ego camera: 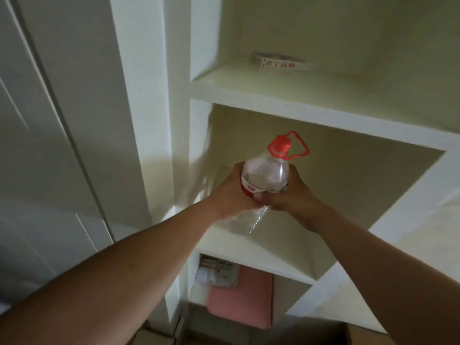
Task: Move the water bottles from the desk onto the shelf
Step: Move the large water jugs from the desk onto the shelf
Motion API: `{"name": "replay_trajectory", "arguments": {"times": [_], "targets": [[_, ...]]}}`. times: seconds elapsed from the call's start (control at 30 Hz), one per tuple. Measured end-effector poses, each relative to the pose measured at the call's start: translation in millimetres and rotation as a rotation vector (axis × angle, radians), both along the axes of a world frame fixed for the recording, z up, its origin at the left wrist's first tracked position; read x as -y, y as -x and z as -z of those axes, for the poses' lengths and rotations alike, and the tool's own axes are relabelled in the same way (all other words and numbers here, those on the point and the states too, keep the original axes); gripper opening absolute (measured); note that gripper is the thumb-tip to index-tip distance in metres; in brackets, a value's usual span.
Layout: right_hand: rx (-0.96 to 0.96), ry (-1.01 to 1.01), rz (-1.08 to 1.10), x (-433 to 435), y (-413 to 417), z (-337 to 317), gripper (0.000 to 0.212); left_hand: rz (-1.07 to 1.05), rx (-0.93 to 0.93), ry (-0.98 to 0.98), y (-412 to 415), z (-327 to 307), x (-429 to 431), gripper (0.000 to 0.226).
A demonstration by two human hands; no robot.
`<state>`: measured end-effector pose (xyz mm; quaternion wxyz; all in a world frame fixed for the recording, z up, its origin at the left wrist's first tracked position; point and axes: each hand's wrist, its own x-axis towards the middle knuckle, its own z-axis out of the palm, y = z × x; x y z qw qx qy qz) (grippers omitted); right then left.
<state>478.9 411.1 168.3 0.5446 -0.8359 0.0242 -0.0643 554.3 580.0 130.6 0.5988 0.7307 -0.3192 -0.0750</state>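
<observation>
Gripping a water bottle [265,175] with left hand [230,192] and right hand [290,195], I near the shelf [249,242]; not yet set down.

Left hand [231,190], right hand [291,193]: curled, outstretched.

Much of bottle [265,173] label covered by left hand [230,192] and right hand [296,192], box [283,64] lettering illegible, packets [216,270] blurred

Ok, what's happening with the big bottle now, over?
Left hand and right hand both gripping clear plastic water bottle with red cap. Bottle at middle compartment of white shelf. Nothing seen in the way.
</observation>
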Motion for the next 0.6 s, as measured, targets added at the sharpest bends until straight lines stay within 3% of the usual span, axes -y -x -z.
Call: {"name": "replay_trajectory", "arguments": {"times": [0.1, 0.23, 0.43, 0.6], "targets": [[-0.023, -0.068, 0.07, -1, -25, 15, 0.088, -0.042, -0.064, 0.021, -22, 10, 8, 0.07], [-0.037, -0.125, 0.103, -3, -39, 32, 0.087, -0.12, -0.156, 0.027, -28, 29, 4, 0.089], [-0.155, -0.04, 0.2, -19, -10, 127, 0.084, -0.375, -0.059, -0.254, 2, 117, -5, 0.082], [-0.161, -0.056, 0.31, -19, -48, 161, 0.073, -0.485, -0.12, -0.195, -26, 148, 19, 0.078]]}}
